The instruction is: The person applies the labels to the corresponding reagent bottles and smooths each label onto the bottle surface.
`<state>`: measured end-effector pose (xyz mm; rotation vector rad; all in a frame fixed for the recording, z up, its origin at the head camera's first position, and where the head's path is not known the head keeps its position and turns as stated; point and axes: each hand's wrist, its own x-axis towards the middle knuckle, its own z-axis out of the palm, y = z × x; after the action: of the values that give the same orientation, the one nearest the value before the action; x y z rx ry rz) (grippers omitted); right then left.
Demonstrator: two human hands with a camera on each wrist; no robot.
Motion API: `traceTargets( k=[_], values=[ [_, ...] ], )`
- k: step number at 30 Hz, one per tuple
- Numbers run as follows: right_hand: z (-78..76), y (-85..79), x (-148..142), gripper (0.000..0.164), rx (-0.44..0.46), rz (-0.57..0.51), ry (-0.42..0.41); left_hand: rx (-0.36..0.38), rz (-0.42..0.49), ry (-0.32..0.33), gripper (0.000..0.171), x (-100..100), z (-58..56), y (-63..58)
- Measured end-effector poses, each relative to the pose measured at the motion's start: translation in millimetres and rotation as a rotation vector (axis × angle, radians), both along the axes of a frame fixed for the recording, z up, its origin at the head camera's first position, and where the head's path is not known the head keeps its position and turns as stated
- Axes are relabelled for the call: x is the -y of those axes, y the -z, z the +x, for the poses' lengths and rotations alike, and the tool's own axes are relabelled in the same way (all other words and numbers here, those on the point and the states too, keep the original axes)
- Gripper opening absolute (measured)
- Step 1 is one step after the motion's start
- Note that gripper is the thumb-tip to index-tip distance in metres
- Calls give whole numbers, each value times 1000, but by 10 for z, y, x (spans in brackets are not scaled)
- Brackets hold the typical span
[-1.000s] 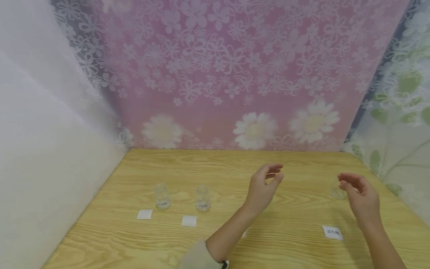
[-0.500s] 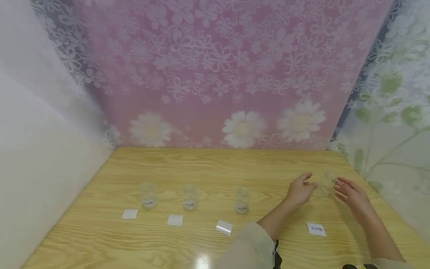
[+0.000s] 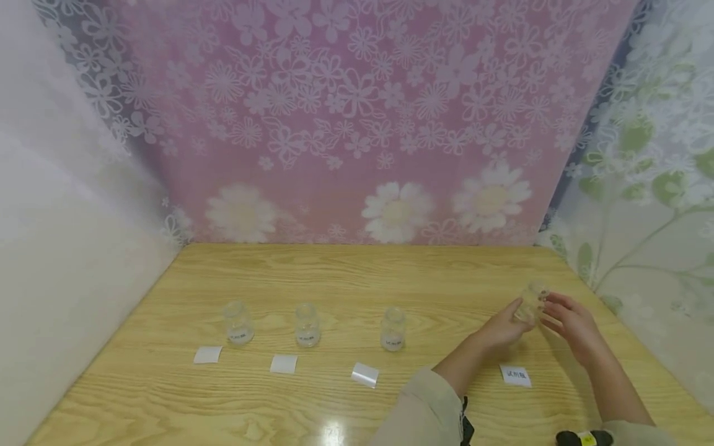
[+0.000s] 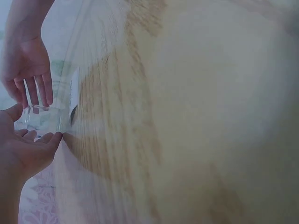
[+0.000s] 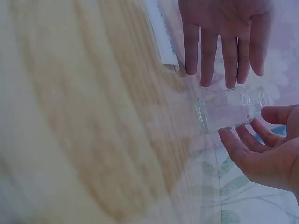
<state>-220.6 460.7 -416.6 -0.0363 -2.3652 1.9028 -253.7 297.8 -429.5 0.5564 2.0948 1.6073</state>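
Note:
A clear glass reagent bottle leans in the hands at the right of the table, close over the wood. My left hand holds its left side, the thumb in front. From the right, my right hand brings its loosely bent fingers up to the glass. Seen from the right wrist, the bottle lies sideways between the right hand and the straighter fingers of the left hand. A white card printed with dark characters lies on the table just below them.
Further left stand three similar clear bottles with dark lettering: one on the far left, a middle one and one nearer the hands. White cards lie before them. Fabric-like walls bound the wooden table.
My left hand has moved right to the bottle beside the right hand and taken hold of it. The bottle has risen slightly and tilted. The view has swung a little to the right.

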Motion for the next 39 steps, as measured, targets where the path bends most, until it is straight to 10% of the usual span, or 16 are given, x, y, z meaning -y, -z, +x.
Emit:
traceTargets(
  k=[22, 39],
  values=[
    [151, -47, 198, 62, 54, 115, -78, -244, -55, -131, 42, 188, 109, 21],
    [258, 14, 390, 59, 34, -1, -127, -238, 17, -185, 34, 405, 170, 83]
  ],
)
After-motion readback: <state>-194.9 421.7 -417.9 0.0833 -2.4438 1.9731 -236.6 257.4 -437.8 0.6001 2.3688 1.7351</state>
